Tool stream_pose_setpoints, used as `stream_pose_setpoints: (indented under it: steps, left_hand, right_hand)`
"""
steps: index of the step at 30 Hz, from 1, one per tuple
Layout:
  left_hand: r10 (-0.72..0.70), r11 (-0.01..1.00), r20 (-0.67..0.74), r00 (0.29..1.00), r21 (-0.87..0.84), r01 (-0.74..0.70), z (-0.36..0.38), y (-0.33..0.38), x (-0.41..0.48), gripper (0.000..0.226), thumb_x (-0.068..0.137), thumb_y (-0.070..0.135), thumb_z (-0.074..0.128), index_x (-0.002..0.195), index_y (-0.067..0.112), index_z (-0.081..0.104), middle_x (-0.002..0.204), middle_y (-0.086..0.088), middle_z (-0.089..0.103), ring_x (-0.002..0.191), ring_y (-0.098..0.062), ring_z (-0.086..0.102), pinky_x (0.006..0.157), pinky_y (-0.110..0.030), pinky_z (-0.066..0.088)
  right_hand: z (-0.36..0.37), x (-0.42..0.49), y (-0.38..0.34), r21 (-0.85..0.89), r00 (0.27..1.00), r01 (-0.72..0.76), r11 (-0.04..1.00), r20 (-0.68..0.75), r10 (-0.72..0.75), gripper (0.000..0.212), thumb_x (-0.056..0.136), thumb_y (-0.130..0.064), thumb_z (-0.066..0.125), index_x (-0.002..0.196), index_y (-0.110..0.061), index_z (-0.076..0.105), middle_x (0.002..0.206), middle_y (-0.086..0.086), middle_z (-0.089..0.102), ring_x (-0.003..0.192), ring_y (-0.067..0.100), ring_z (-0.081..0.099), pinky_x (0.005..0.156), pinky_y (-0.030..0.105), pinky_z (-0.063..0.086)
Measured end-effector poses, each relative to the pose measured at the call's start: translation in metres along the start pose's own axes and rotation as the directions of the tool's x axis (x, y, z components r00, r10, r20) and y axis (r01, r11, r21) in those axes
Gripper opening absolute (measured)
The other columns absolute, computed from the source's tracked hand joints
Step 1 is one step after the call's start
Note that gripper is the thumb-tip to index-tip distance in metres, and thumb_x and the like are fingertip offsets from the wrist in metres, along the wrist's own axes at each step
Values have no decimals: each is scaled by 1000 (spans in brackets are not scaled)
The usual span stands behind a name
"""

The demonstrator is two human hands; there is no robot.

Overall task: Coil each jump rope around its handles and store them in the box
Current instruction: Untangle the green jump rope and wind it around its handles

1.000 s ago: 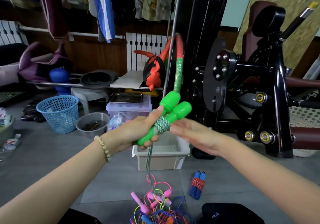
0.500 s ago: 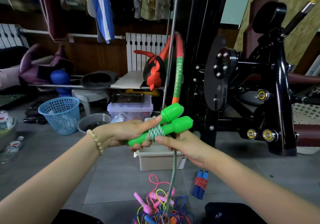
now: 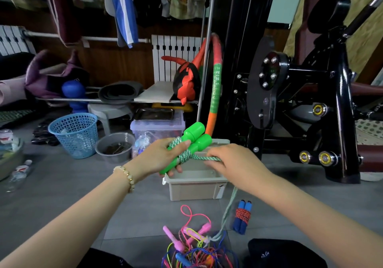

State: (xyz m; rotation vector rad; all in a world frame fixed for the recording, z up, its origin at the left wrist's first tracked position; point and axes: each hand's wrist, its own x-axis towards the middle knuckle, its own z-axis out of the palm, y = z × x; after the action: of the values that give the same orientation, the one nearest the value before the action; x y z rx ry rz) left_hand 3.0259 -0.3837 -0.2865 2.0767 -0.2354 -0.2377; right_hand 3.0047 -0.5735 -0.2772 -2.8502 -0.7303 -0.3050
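My left hand (image 3: 163,155) grips the two green handles (image 3: 193,138) of a jump rope, held side by side above the beige box (image 3: 193,190). A few turns of the green-white rope (image 3: 184,155) wrap the handles. My right hand (image 3: 232,164) pinches the rope just right of the handles; the rest hangs down from it to the floor. A blue-handled rope (image 3: 241,216), coiled with red cord, lies right of the box. A tangle of pink, blue and yellow ropes (image 3: 194,247) sits on the floor near me.
A black weight machine (image 3: 300,93) stands right behind the box. A clear lidded bin (image 3: 157,129), a grey bowl (image 3: 115,147) and a blue mesh basket (image 3: 74,135) stand to the left. A hoop (image 3: 215,89) leans behind. Grey tile floor lies around the box.
My right hand has carried the rope from under the handles out to their right side, adding to the wrap. The handles have tilted more upright and moved slightly lower.
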Motion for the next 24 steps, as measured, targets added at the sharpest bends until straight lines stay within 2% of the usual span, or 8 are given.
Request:
stream_pose_setpoints:
  steps: [4, 8, 12, 14, 18, 20, 22, 24]
  left_hand:
    - [-21, 981, 186, 982, 195, -16, -8, 13, 0, 21, 91, 50, 50, 95, 31, 56, 88, -3, 75, 37, -12, 53, 40, -20, 43]
    - [-75, 959, 332, 940, 282, -23, -17, 27, 0, 16, 83, 50, 63, 93, 40, 55, 88, -3, 74, 40, -13, 54, 47, -24, 48]
    - [-180, 884, 335, 925, 468, 3, -8, 33, 5, 22, 82, 43, 70, 95, 31, 58, 81, 0, 71, 43, -14, 58, 44, -22, 47]
    - [-154, 805, 280, 947, 592, -44, -3, 35, 5, 31, 80, 40, 72, 100, 20, 60, 78, 2, 70, 49, -15, 64, 48, -23, 50]
    - [19, 498, 251, 968, 837, -227, -1, 39, 1, 34, 78, 42, 70, 104, 22, 59, 55, 5, 61, 62, -7, 64, 67, -25, 48]
    - [94, 456, 249, 964, 850, -264, -1, 36, -2, 31, 77, 45, 70, 97, 23, 61, 47, 7, 54, 49, 3, 52, 62, -24, 43]
    - [117, 535, 263, 958, 796, -283, 0, 29, -6, 35, 75, 53, 69, 87, 21, 62, 48, 5, 58, 40, 4, 50, 58, -23, 44]
    - [112, 617, 300, 947, 726, -303, 3, 23, -11, 45, 75, 63, 65, 80, 18, 63, 57, 2, 66, 37, 2, 51, 57, -22, 48]
  right_hand:
    - [-14, 4, 8, 42, 995, 82, 996, -57, -80, 26, 90, -46, 53, 98, -26, 67, 90, -5, 66, 86, 15, 58, 69, 33, 44]
    - [-22, 9, 15, 263, 990, 60, 963, -137, -24, 20, 82, -42, 66, 81, -22, 69, 73, -5, 63, 70, 12, 55, 63, 33, 42]
    - [-14, 8, 4, 13, 958, 258, 966, -135, -254, 22, 83, -42, 65, 82, -19, 65, 77, -9, 60, 73, 13, 56, 60, 33, 43]
    - [-15, 7, 1, 14, 954, 277, 961, -123, -274, 23, 82, -44, 66, 78, -23, 59, 73, -13, 53, 68, 8, 48, 59, 31, 40]
    - [-15, 7, 1, 19, 979, 193, 981, -68, -192, 38, 72, -55, 71, 69, -32, 40, 62, -14, 45, 60, 8, 42, 57, 28, 36]
    - [-18, 9, 4, 176, 993, 115, 978, 13, -119, 42, 66, -50, 78, 61, -31, 41, 55, -13, 43, 54, 6, 40, 54, 25, 32]
    - [-19, 14, 10, 458, 985, 31, 888, 136, -104, 38, 66, -39, 82, 57, -27, 47, 51, -13, 43, 50, 4, 37, 52, 23, 31]
    - [-19, 17, 14, 573, 950, -29, 819, 270, -156, 33, 70, -32, 81, 59, -23, 50, 51, -12, 44, 49, 3, 36, 51, 21, 29]
